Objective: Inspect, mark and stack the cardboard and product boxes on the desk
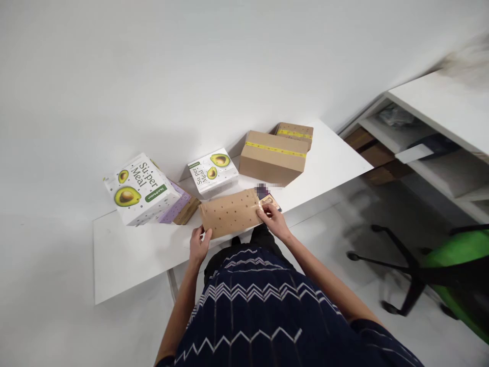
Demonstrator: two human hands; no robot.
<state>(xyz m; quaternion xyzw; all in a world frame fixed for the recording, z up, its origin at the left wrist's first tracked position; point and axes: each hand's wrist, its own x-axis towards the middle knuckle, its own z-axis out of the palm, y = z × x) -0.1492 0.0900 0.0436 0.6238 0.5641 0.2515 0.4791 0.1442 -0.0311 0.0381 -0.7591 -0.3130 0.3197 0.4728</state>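
A brown paper pouch with small dark spots lies level between my hands, over the front edge of the white table. My left hand grips its lower left corner, the thumb on top. At the right end my right hand pinches the pouch's edge between thumb and fingers. Beside that hand, partly behind the pouch, is a small dark and tan printed item; part of it is blurred out.
Behind the pouch sits a small white avocado box. To its left are a larger avocado box and a purple box. Taped cardboard boxes stand right. A shelf unit and a green chair are far right.
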